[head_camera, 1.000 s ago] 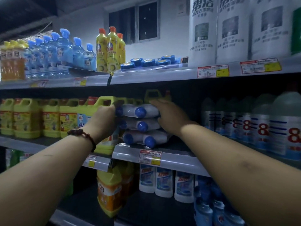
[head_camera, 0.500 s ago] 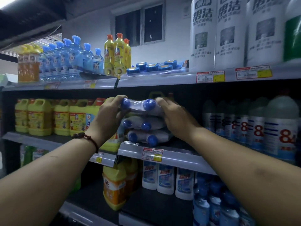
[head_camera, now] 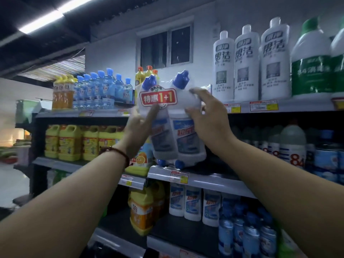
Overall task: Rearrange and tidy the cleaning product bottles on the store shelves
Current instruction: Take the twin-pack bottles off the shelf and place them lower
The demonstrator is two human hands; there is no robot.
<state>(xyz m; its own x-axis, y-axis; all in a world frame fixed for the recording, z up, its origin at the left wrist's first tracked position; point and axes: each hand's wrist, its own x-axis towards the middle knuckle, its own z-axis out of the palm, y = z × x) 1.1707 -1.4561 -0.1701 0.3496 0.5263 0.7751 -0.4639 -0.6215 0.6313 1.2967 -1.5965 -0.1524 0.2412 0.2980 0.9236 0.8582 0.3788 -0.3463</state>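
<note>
Twin pack (head_camera: 178, 138) of two white cleaner bottles with blue caps (head_camera: 181, 79), bound in clear film under a red promotional label (head_camera: 158, 98), held upright in front of the shelving, between the level of the top shelf (head_camera: 297, 107) and that of the middle shelf (head_camera: 214, 178); its base sits just over the caps of further packs lying flat (head_camera: 179, 164) on the middle shelf, contact not resolvable.

Handling, as judged: two full bottles, hence fairly heavy for its size; bottle walls stiff, film smooth and likely slippery, and liable to stretch or tear if it alone carries the load; best taken by the bodies or shoulders from both sides, not by the caps or the label.

Left hand (head_camera: 137, 127), wrist with a bead bracelet (head_camera: 119, 151), clasps the left flank; one digit lies straight across the front film, the others pass behind the pack and are hidden.

Right hand (head_camera: 208, 118) is curled over the right shoulder of the pack, fingers (head_camera: 197, 92) spread across the upper film; both forearms are raised and extended forward, converging on the pack; motion blur softens the finger outlines.
</note>
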